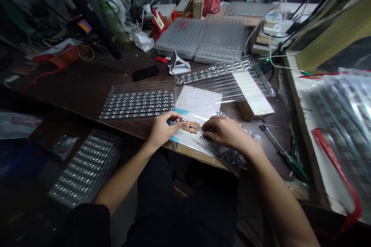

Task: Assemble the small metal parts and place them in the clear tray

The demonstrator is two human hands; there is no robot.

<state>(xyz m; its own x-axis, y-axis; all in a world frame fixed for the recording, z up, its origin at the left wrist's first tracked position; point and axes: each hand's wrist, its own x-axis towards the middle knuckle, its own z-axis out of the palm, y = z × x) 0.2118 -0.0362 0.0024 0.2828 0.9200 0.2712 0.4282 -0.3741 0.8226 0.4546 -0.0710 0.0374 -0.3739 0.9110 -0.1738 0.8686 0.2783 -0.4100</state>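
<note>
My left hand (pixel 164 128) is closed in a pinch at the left end of a small brown block (pixel 191 126) near the table's front edge. A small shiny piece shows at its fingertips, too small to name. On the block's other side, my right hand (pixel 222 131) bends its fingers down over small metal parts; what they hold, if anything, is hidden. The block lies on a white sheet (pixel 185 141) with blue tape (pixel 174 139) at its left. A pile of small dark parts (pixel 232 157) lies in clear plastic below my right hand.
A clear tray with rows of shiny metal parts (pixel 139 103) lies left of the hands; another ribbed tray (pixel 214 71) lies behind them. A white-topped block (pixel 252 92), a green-handled screwdriver (pixel 294 166), a phone (pixel 145 73) and a white stand (pixel 179 65) surround the work spot.
</note>
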